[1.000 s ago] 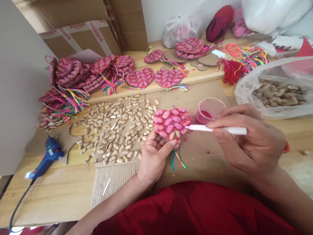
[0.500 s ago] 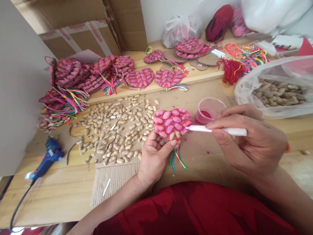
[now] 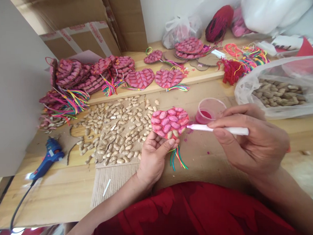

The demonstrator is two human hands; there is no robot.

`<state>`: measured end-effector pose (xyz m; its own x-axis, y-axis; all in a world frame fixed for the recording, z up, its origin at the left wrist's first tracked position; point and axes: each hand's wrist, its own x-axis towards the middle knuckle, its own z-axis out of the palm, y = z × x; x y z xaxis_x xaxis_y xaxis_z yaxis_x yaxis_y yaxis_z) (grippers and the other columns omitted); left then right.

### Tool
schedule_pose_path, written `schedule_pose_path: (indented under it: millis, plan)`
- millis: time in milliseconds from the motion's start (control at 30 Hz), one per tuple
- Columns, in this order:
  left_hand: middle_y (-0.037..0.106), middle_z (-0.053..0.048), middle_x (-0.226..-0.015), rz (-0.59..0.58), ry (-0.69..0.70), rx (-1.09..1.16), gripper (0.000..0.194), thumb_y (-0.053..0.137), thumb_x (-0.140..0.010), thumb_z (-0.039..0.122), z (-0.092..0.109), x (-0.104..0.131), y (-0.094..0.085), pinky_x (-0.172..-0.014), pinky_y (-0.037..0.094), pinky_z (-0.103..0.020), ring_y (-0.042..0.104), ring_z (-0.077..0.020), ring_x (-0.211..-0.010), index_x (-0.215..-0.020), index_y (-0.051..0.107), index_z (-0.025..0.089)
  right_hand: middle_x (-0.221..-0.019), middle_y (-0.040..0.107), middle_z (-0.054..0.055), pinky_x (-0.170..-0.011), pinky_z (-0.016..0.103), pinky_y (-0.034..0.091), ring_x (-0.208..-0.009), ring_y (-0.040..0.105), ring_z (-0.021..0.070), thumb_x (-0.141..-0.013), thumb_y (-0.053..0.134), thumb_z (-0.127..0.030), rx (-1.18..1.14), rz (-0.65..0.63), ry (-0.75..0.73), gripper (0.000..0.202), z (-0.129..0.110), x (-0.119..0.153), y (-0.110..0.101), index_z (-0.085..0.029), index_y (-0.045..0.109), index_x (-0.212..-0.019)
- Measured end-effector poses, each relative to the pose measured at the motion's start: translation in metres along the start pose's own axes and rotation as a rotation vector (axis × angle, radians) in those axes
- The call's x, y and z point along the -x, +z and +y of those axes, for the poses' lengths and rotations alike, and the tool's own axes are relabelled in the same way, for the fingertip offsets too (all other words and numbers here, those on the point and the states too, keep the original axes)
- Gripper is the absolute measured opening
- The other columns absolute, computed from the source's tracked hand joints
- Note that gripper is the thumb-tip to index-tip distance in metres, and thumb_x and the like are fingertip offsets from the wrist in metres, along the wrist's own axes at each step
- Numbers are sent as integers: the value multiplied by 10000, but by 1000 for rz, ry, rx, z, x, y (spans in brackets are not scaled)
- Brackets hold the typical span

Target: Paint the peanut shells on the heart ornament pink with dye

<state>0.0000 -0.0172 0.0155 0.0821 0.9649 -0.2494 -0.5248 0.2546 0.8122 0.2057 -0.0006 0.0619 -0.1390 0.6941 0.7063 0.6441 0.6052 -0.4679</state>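
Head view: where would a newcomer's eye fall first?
Probably on the pink peanut heart in the left hand, mid-picture, with the white pen in the right hand at its edge. Next, the loose peanuts spread left of it, and the blue glue gun at far left.

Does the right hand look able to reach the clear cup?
Probably yes: the clear cup stands close to the right hand, nothing visible between, though this hand holds a white pen-like tool.

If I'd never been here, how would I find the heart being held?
On the wooden table, find the scattered peanuts. Right of them, the left hand holds the heart. Unlike the pink hearts behind, it has tan peanuts near its tip.
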Motion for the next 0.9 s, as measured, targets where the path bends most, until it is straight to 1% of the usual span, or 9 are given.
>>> schedule_pose_path:
  millis: [233,400,533,733,900]
  plan:
    - [699,6,-943,20,-23,37,361,767,-751,108,2,0,2,-718,569,-193,687,-90,-770,-1073,633,199,-789,709,-15,-753,384,514,-809,633,189,-797,672,-167,-27,5,7,174,-1,0,0,-267,705,-936]
    - [699,6,-955,29,-33,47,361,775,-745,120,2,0,2,-734,563,-198,687,-93,-781,-1067,638,207,-769,705,-6,-726,382,505,-778,630,194,-759,692,-152,-58,29,17,172,-1,0,0,-247,714,-900]
    - [697,4,-956,36,-38,51,371,784,-733,124,2,0,2,-725,559,-200,683,-93,-778,-1065,642,210,-802,711,0,-730,388,503,-802,634,201,-767,686,-152,-56,40,33,201,-1,0,0,-259,717,-935]
    - [698,11,-943,29,-61,95,324,775,-745,113,2,0,0,-733,555,-178,684,-83,-783,-1031,650,201,-784,711,4,-744,398,501,-805,632,204,-767,685,-160,-82,4,8,178,-1,0,1,-241,717,-922]
    - [701,12,-935,30,-91,142,293,768,-752,96,4,-2,1,-736,554,-164,684,-76,-780,-1004,654,191,-812,717,14,-728,390,500,-807,635,204,-762,689,-148,-88,37,23,203,-1,1,0,-238,722,-940]
